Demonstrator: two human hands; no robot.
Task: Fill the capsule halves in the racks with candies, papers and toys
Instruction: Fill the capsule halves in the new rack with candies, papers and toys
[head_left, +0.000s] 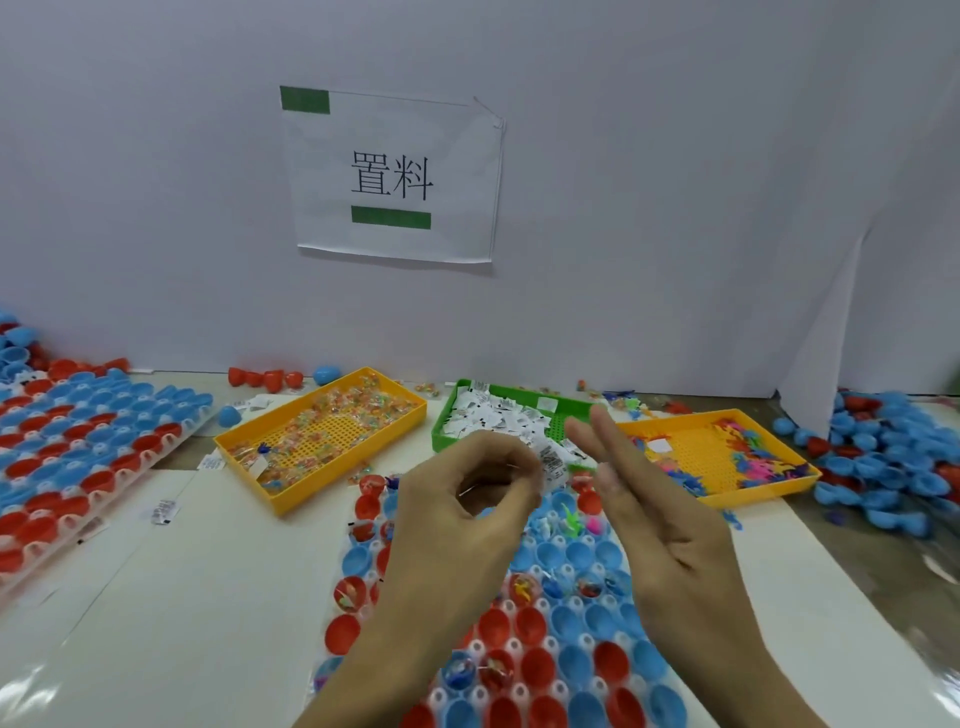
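Presently I log: left hand (467, 499) pinching small printed paper slips (551, 460) over clear rack of red-and-blue capsule halves (576, 639) — ready to drop; right hand (660, 525) flat, fingers straight.

The head camera looks forward and down, close over the desk (156, 597), facing a near white wall (675, 208).

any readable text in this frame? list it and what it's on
"置料": black print on the white paper sign on the back wall, between two green bars.
Paper slips in the green tray: dark print, too small to read.
Slip near the left hand: print blurred, unreadable.
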